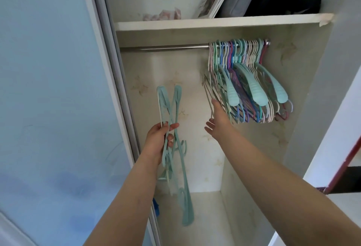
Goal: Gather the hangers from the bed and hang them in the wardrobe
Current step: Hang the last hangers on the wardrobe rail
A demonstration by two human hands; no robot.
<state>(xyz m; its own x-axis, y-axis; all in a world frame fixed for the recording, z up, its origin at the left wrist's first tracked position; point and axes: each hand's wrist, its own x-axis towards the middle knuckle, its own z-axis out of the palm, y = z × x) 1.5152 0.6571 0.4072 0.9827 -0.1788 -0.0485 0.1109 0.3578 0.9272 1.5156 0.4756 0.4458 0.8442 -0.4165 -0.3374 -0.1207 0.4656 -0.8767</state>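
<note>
Hanging stage now: the left hand (159, 138), lower centre-left, has its grip closed around a bundle of teal hangers (172, 148). The right hand (218, 120), fingers straight and loose, touches the hung hangers (248, 81) crowding the rail (166, 47) upper right. Next, likely, hook one over the bare rail.

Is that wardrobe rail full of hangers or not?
Not full. The hangers crowd the right end of the rail; its left stretch is bare.

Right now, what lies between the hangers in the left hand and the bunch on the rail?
In the head view, only the open right hand, touching the hung bunch, and bare wardrobe back wall; the left hand grips teal hangers.
</note>
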